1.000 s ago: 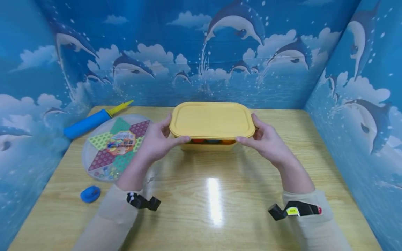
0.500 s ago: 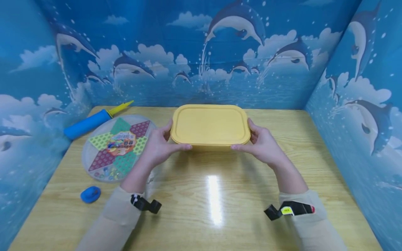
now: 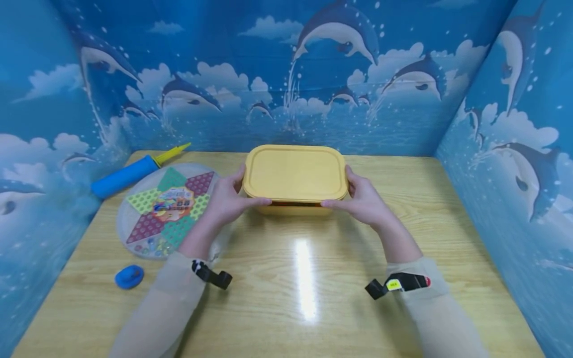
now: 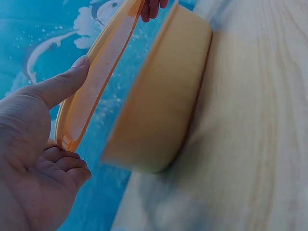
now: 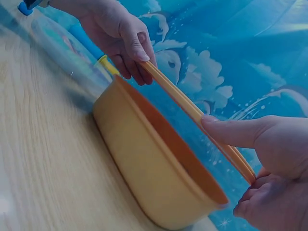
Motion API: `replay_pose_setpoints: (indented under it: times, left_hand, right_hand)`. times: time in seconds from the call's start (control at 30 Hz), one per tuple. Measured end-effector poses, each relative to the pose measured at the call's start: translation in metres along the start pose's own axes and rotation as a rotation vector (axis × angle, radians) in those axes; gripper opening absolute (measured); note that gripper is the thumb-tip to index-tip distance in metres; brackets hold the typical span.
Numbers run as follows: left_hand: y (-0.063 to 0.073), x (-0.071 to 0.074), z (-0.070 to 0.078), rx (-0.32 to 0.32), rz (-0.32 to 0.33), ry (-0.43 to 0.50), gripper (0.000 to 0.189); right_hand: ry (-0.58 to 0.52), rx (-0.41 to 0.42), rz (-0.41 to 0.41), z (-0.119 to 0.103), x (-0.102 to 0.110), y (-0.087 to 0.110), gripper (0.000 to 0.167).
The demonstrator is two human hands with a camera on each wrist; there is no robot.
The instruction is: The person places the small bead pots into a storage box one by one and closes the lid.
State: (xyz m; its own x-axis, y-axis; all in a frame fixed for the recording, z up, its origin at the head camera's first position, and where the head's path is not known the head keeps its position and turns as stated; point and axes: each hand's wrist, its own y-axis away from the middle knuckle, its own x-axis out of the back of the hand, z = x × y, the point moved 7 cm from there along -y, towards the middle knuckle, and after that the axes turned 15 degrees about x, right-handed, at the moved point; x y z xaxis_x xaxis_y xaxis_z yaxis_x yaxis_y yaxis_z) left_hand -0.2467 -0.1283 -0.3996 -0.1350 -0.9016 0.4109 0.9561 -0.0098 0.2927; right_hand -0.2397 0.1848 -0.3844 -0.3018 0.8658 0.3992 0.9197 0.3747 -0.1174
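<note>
A yellow rounded-rectangle lid [image 3: 295, 172] is held between both hands, over a matching yellow box [image 3: 293, 211] on the table. My left hand [image 3: 229, 200] pinches the lid's left end, thumb on the near edge and fingers beneath. At the opposite end my right hand [image 3: 363, 200] grips it in the same way. Both wrist views show the lid [image 5: 185, 106] apart from the box [image 5: 139, 154], with an open gap between lid and rim. From the head, only a dark reddish strip of the box's inside shows; its contents are hidden.
Left of the box lies a round Chinese checkers board [image 3: 143, 209] with marbles under its clear cover. Behind it rests a blue and yellow hand pump [image 3: 127, 175]. A small blue object [image 3: 129, 277] sits near the left edge. Dolphin-printed curtains [image 3: 286, 119] enclose the table.
The lid lowered over the box, hiding the gap, then moved up and back so that a narrow gap shows again. My right hand has shifted left; the left hand has barely moved.
</note>
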Motion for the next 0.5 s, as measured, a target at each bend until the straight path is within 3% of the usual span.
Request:
replay_pose_setpoints:
  times: [0.23, 0.5]
  left_hand:
    - [-0.014, -0.008, -0.02, 0.041, -0.021, -0.002, 0.139]
    - [-0.017, -0.013, -0.027, 0.058, -0.042, -0.025, 0.136]
  right_hand:
    - [0.022, -0.034, -0.015, 0.02, -0.006, -0.008, 0.128]
    - [0.016, -0.054, -0.02, 0.03, -0.011, -0.008, 0.127]
